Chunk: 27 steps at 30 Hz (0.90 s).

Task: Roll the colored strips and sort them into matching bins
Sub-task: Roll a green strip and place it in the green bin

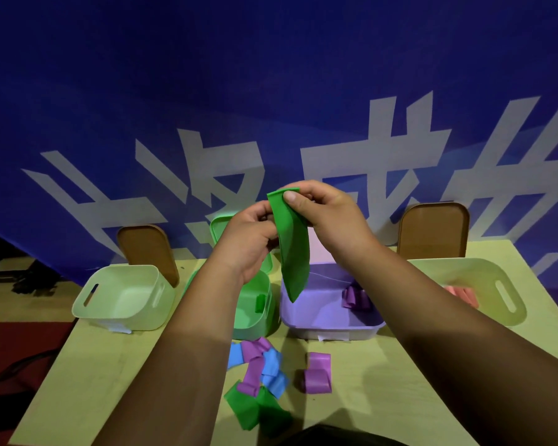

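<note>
A green strip point(293, 252) hangs in the air above the bins. My right hand point(322, 207) pinches its top end between thumb and fingers. My left hand point(252, 239) holds the strip's left edge a little lower, fingers curled. Below stand a green bin point(264, 313) holding a green roll point(260, 302) and a purple bin point(332, 329) with purple rolls point(355, 297). Loose purple, blue and green strips point(258, 378) lie in a heap on the table near me, with a purple strip point(318, 371) beside them.
A pale green bin point(123, 304) stands at the left and another pale bin point(496, 284) at the right with pink rolls point(461, 294). Brown lids point(432, 230) lean against the blue banner behind. The table's left edge runs near the left bin.
</note>
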Tool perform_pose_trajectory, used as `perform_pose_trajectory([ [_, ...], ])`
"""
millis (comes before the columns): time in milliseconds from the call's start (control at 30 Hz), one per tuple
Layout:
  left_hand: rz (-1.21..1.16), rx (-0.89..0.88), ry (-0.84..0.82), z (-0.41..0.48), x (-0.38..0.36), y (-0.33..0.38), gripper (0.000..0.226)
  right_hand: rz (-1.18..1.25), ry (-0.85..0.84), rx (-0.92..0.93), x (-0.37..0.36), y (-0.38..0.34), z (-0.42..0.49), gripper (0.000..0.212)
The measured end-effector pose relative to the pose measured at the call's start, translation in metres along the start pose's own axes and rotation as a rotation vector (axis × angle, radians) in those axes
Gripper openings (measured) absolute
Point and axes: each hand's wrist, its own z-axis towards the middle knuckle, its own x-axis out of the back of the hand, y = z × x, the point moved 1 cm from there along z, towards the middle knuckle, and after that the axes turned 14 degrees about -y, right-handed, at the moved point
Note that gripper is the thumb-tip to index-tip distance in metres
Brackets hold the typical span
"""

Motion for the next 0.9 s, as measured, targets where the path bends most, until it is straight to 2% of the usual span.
perform_pose_trajectory([
  [433,-0.082,0.099,-0.067,-0.017,0.014,-0.007,0.028,0.009,0.057,-0.027,-0.017,-0.002,-0.003,0.015],
  [700,-0.073,0.11,-0.092,-0.026,0.02,-0.014,0.024,-0.04,0.028,-0.073,-0.022,0.009,-0.01,0.014],
  [900,-0.087,0.115,-0.062,-0.023,0.021,-0.02,0.024,-0.055,0.031,-0.069,-0.026,0.009,-0.013,0.015],
])
